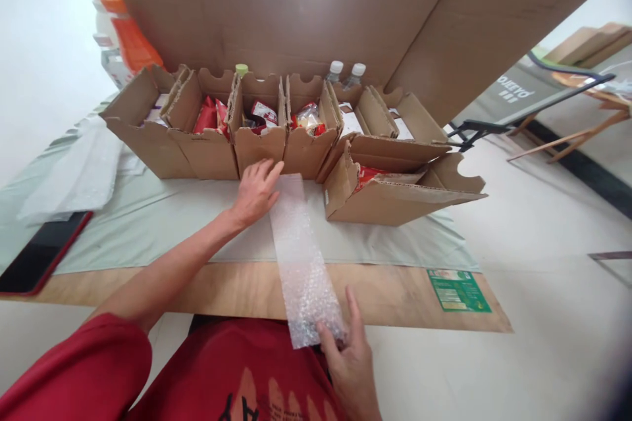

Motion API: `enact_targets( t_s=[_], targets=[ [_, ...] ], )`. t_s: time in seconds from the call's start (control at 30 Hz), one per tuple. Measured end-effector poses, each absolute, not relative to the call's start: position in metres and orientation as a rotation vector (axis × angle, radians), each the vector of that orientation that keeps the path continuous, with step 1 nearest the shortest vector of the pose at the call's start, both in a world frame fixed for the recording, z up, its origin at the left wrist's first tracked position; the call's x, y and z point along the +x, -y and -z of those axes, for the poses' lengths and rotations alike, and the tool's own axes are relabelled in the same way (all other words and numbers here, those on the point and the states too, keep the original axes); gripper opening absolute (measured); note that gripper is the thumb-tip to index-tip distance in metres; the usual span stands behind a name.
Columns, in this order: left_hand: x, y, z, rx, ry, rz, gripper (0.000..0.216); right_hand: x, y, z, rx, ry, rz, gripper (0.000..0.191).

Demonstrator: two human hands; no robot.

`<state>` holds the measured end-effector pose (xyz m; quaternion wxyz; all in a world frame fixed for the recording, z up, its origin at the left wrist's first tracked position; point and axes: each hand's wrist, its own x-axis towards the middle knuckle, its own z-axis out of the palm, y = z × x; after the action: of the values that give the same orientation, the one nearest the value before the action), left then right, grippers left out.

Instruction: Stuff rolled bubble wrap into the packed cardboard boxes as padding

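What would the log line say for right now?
left hand: on bubble wrap, far end | right hand: on near end | boxes: open, behind

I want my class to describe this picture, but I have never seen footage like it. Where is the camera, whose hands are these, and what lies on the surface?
There is no machine here. The camera sits on a person's head and looks down, so both bare hands are that person's own. The left hand lies flat and open on the far end of a strip of bubble wrap. The right hand touches the near end; whether it pinches it, I cannot tell. Behind the strip, on a pale cloth, stands a row of open cardboard boxes with packets inside. One more box sits tilted on the right. A phone lies at the far left.
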<state>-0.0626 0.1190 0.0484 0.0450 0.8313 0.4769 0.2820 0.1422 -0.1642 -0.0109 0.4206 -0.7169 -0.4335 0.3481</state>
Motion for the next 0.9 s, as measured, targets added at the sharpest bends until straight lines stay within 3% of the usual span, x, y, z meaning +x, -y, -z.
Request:
enact_targets(
  t_s=[0.13, 0.23, 0.33, 0.47, 0.57, 0.67, 0.77, 0.9],
  targets=[
    [-0.073, -0.062, -0.035, 2.638, -1.151, -0.781, 0.056, 0.134, 0.163, 0.009, -1.758, 1.189, -0.904, 0.067],
    [-0.1, 0.013, -0.028, 2.52, -0.754, -0.603, 0.072, 0.133, 0.156, -0.005, -1.635, 1.152, -1.116, 0.044],
    [-0.108, 0.065, -0.028, 2.247, -0.728, -0.555, 0.084, 0.13, 0.138, -0.019, -1.543, 0.975, -1.32, 0.039],
    [-0.084, 0.067, -0.022, 1.898, -1.139, -0.736, 0.052, 0.123, 0.117, -0.023, -1.355, 0.862, -1.352, 0.054],
    [-0.069, 0.043, -0.014, 1.77, -1.437, -0.688, 0.047, 0.128, 0.113, -0.02, -1.321, 1.048, -1.116, 0.051],
    [-0.067, 0.024, -0.01, 1.801, -1.48, -0.627, 0.056, 0.14, 0.112, -0.016, -1.375, 1.507, -0.619, 0.037],
    [-0.066, 0.017, -0.005, 1.852, -1.494, -0.564, 0.062, 0.145, 0.101, -0.012, -1.345, 1.934, -0.21, 0.042],
    [-0.062, 0.014, 0.001, 1.931, -1.536, -0.541, 0.063, 0.142, 0.081, -0.002, -1.384, 2.227, 0.01, 0.043]
  ],
)
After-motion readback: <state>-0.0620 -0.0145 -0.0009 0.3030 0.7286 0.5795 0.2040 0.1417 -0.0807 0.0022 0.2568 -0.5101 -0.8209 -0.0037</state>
